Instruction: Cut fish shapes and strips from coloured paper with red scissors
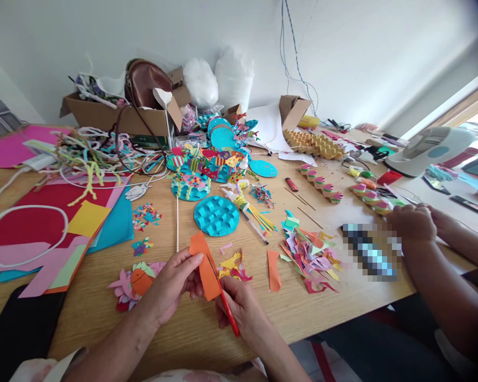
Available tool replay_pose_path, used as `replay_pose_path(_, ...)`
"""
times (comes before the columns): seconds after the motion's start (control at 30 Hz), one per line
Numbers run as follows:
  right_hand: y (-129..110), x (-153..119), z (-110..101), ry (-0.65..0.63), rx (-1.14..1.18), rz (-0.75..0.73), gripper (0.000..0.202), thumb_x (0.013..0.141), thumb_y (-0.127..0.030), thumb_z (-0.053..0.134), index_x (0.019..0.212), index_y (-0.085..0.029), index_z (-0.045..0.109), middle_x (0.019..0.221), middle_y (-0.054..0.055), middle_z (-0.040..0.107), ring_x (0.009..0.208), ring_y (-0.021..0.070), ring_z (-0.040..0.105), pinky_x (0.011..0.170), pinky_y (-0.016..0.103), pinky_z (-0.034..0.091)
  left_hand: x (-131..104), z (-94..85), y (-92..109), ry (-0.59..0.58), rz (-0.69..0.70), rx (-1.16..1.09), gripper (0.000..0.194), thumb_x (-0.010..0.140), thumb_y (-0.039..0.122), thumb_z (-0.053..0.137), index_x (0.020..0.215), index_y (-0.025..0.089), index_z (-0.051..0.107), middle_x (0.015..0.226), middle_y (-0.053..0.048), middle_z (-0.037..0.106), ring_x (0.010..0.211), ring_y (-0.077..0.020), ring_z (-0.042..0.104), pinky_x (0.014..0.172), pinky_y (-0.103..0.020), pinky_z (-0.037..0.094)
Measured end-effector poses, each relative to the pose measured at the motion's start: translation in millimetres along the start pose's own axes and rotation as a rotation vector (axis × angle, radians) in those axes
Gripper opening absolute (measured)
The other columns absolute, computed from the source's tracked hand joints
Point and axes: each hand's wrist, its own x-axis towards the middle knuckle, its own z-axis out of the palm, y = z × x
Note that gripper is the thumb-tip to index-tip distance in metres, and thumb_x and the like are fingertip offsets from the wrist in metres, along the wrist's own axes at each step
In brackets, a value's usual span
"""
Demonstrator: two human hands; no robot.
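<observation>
**Scissors in orange paper over a crowded craft table**

Head view: I see my left hand (171, 284) pinching an orange paper (202, 264) between thumb and fingers, closed on its left edge. The paper stands nearly upright, just above the near edge of the table (191, 334). My right hand (241, 305) is wrapped around red scissors (228, 310), and the blades run up into the paper from below; how far apart the blades are I cannot tell.

Near left of the left hand lies a paper flower (133, 284) with an orange centre. Just right of the paper are yellow and pink offcuts (233, 265), then a loose orange strip (273, 269), then a larger scrap pile (310, 254). Farther in sits a blue disc (216, 215) with folded ridges, with a thin stick (177, 223) to its left. Coloured sheets (43, 228) are stacked at far left, and a cardboard box (115, 114) stands by the wall. At right, another person's hand (412, 223) rests on the table near a white fan (430, 148).
</observation>
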Motion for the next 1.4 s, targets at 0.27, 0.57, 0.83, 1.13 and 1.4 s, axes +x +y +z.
replay_pose_path(0.27,-1.0,0.5,-1.2,-0.005,-0.010,0.010,0.038,0.081,-0.051,0.043,0.062,-0.018,0.044,0.053,-0.004,0.044,0.045,0.0078,0.043,0.043,0.018,0.035,-0.3,0.5,-4.9,0.032,-0.029,0.002,0.023,0.068,0.037,0.063,0.065,0.016,0.053,0.047,0.004,0.058,0.037,-0.0070,0.046,0.036,-0.017,0.034)
replay_pose_path(0.57,-0.7,2.2,-1.7,0.048,-0.149,-0.037,0.043,0.082,-0.054,0.038,0.059,-0.018,0.044,0.054,-0.002,0.045,0.049,0.0094,0.041,0.046,0.021,0.030,0.3,-0.7,-5.5,0.013,-0.061,0.006,0.022,0.069,0.037,0.061,0.068,0.016,0.056,0.049,0.003,0.060,0.038,-0.0070,0.047,0.036,-0.017,0.034)
replay_pose_path(0.83,2.8,2.6,-2.9,0.027,-0.130,-0.027,0.040,0.083,-0.052,0.039,0.061,-0.019,0.044,0.053,-0.003,0.044,0.047,0.0088,0.042,0.044,0.020,0.030,-2.4,-0.3,-4.6,0.024,-0.101,-0.012,0.021,0.069,0.036,0.062,0.065,0.017,0.054,0.048,0.003,0.059,0.037,-0.0073,0.047,0.036,-0.017,0.032)
replay_pose_path(1.13,2.5,1.8,-3.6,0.056,-0.162,-0.031,0.038,0.084,-0.048,0.038,0.062,-0.018,0.045,0.055,-0.002,0.048,0.048,0.0087,0.041,0.044,0.020,0.029,-1.1,1.5,-4.8,-0.010,-0.140,-0.034,0.022,0.066,0.037,0.064,0.065,0.016,0.056,0.047,0.003,0.058,0.038,-0.0073,0.046,0.036,-0.017,0.033)
replay_pose_path(1.4,2.1,3.7,-5.0,0.082,-0.237,-0.077,0.036,0.086,-0.042,0.038,0.063,-0.017,0.050,0.058,-0.001,0.051,0.054,0.0099,0.043,0.048,0.020,0.031,-2.1,2.7,-4.3,-0.006,-0.159,-0.041,0.022,0.065,0.037,0.064,0.062,0.017,0.057,0.046,0.002,0.057,0.036,-0.0070,0.045,0.035,-0.017,0.031)
